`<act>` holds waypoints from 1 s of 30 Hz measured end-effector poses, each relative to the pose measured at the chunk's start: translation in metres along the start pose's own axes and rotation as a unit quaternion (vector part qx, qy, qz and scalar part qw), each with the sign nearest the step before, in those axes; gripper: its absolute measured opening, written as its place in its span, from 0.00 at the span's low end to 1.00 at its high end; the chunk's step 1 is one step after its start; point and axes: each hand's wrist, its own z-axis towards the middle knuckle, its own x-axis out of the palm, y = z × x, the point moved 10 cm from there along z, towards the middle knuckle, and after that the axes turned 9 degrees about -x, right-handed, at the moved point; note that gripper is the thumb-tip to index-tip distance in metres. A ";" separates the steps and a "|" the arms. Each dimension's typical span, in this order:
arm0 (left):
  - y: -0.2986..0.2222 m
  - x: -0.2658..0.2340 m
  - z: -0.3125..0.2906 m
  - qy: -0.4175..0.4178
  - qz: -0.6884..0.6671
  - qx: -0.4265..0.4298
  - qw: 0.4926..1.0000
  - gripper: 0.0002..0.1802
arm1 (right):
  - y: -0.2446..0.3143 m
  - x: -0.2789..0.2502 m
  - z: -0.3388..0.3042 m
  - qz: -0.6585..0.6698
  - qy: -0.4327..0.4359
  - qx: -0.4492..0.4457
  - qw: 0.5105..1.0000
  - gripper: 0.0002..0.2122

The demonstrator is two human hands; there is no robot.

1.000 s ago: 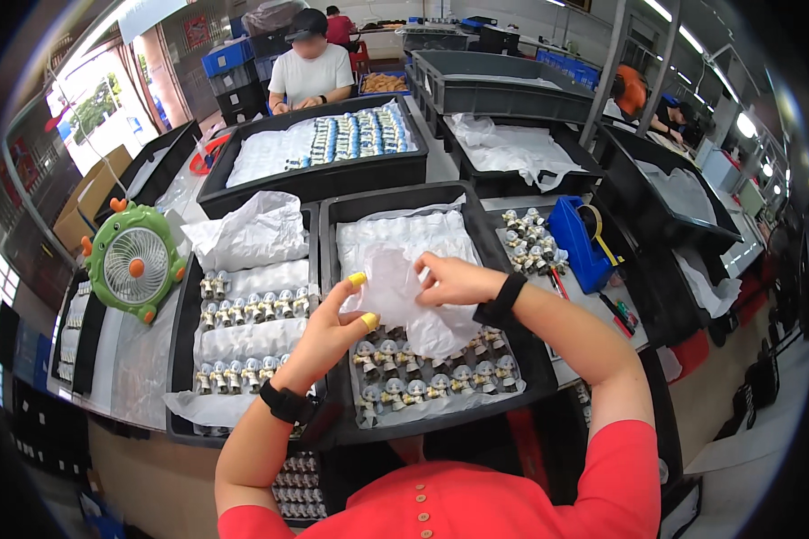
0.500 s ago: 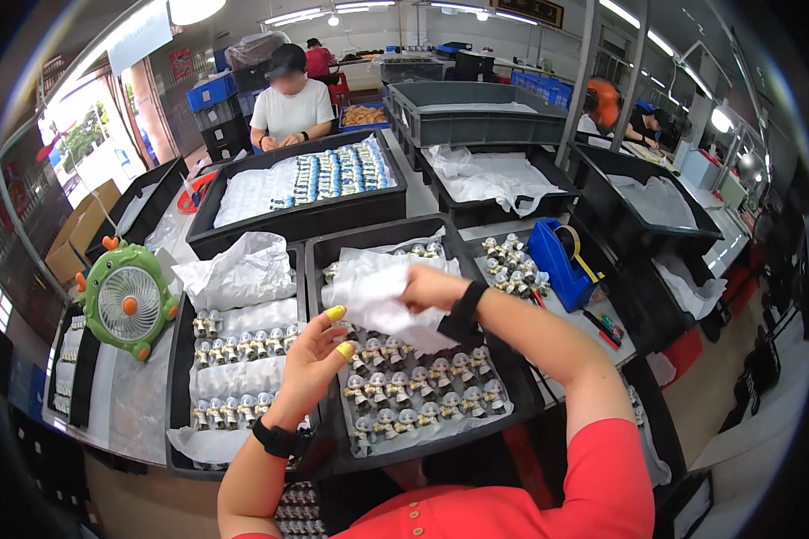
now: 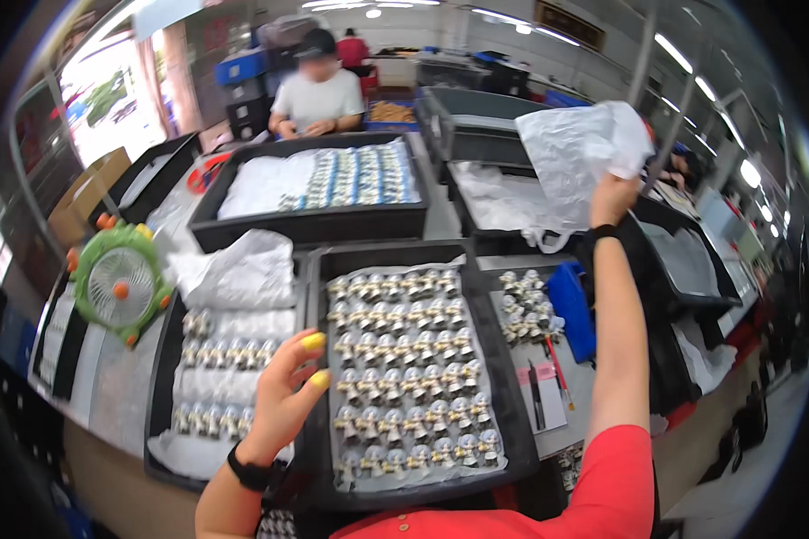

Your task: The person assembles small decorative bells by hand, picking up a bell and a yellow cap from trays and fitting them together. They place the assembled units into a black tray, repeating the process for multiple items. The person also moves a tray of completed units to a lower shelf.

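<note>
My right hand (image 3: 613, 199) is raised at the right, closed on a thin white sheet (image 3: 566, 148) that hangs crumpled over a black tray lined with white sheeting (image 3: 494, 193). My left hand (image 3: 283, 395) holds nothing, its fingers apart, with yellow covers on the thumb and a fingertip. It hovers between two black trays. In the middle tray (image 3: 505, 386), rows of small painted figurines (image 3: 404, 386) lie uncovered on a white liner. The left tray (image 3: 162, 395) holds figurines in rows between white layers, and a crumpled white sheet (image 3: 234, 269) at its far end.
Loose figurines (image 3: 526, 305) lie right of the middle tray, beside a blue tape dispenser (image 3: 573, 310) and pens (image 3: 557, 373). A green fan (image 3: 121, 283) stands at the left. Farther off, a tray of blue-and-white pieces (image 3: 310, 225) sits before a seated person (image 3: 319, 99).
My right hand has lifted the white sheet off the middle tray and carried it up to the right, exposing the figurine rows. My left hand has moved slightly left and down.
</note>
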 end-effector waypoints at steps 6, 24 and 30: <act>0.012 -0.013 -0.002 -0.038 -0.018 -0.043 0.998 0.22 | 0.044 0.095 -0.092 0.062 0.153 -0.221 0.961 0.29; 0.044 -0.006 0.017 0.000 0.032 -0.116 0.993 0.22 | -0.036 0.179 -0.178 -0.203 0.352 0.032 0.913 0.16; 0.039 -0.003 0.017 0.010 0.015 -0.107 0.994 0.20 | -0.037 0.216 -0.231 -0.099 0.623 0.111 0.768 0.25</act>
